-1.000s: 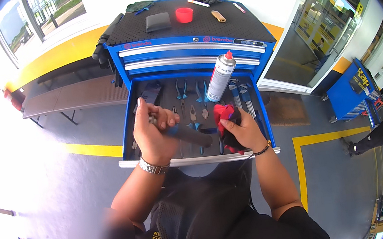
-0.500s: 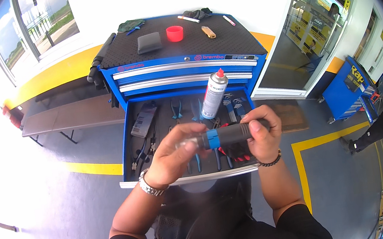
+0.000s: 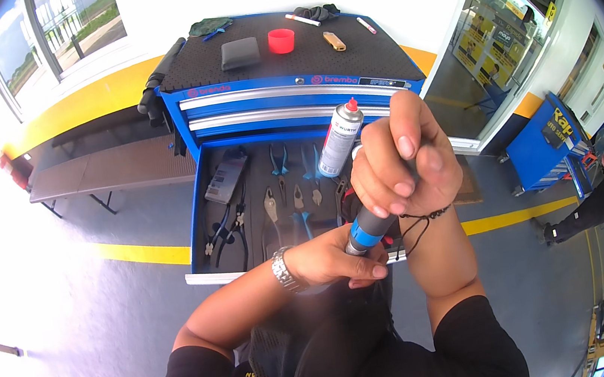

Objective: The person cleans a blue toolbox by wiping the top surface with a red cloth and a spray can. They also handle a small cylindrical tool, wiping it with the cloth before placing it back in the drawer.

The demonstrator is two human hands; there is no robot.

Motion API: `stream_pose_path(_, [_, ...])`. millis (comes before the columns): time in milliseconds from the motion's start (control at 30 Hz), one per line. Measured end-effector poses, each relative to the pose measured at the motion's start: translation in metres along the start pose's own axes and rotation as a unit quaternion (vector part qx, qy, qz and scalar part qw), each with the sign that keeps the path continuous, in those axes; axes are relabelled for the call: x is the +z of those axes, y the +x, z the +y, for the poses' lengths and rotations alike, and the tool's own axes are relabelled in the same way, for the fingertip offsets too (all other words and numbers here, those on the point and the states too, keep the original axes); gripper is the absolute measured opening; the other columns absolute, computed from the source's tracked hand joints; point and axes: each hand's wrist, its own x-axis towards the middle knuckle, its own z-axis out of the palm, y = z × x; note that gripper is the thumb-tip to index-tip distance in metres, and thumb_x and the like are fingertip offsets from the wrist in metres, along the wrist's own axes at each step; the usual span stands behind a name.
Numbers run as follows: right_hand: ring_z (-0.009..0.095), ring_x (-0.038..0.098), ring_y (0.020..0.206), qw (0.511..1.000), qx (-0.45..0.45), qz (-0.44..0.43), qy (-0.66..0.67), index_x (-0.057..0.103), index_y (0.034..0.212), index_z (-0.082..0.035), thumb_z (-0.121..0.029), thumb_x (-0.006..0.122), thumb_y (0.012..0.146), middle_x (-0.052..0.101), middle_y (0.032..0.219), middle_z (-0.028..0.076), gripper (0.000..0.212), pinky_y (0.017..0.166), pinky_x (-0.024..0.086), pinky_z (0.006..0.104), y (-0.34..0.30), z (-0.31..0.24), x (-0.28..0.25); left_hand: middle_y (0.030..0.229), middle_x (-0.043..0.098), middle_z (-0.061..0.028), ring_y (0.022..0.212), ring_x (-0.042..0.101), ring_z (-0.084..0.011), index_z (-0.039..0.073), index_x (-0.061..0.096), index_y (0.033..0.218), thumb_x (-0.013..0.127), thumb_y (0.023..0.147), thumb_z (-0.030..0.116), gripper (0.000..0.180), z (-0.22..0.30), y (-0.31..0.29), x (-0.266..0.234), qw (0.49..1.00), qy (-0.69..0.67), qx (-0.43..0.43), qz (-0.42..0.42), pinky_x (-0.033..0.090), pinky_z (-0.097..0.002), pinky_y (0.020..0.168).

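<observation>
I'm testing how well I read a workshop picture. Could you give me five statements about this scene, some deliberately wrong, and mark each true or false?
1. The left hand holds the metal end of the blue-banded tool. True.
2. The spray can lies on its side. False: the spray can stands upright, its red tip up.
3. The right hand curls over the tool's dark grey part. True.
4. The dark bracelet is on the left wrist. False: the metal watch is there; the dark bracelet is on the right.
5. The red cup-shaped thing is on the cabinet top. True.
</observation>
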Motion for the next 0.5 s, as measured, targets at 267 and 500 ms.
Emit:
stream_pose_path(267, [0.011, 0.048, 0.048, 0.993, -0.019, 0.057, 0.104, 0.049, 0.096, -0.011, -0.029, 0.044, 0.109, 0.05, 0.069, 0.002, 0.023, 0.046, 0.047, 0.0276, 0.022, 0.001, 0.008, 0.064, 0.049, 0.0012, 0.056, 0.044, -0.0089, 0.006, 0.058, 0.081, 0.067, 0.097, 0.01, 0.019, 0.015, -0.007, 0.039, 0.99, -0.026, 0.025, 0.138, 0.032, -0.0262, 0.051])
stream_pose_path(500, [0.012, 0.048, 0.047, 0.969, 0.011, 0.235, -0.08, 0.048, 0.09, -0.01, -0.027, 0.054, 0.105, 0.049, 0.065, 0.003, 0.023, 0.046, 0.046, 0.0281, 0.003, 0.02, 0.038, 0.071, 0.057, 0.0018, 0.062, 0.05, -0.0066, 0.004, 0.064, 0.091, 0.068, 0.096, 0.013, 0.012, -0.015, -0.012, 0.038, 0.939, 0.114, 0.05, 0.321, 0.038, -0.0262, 0.055])
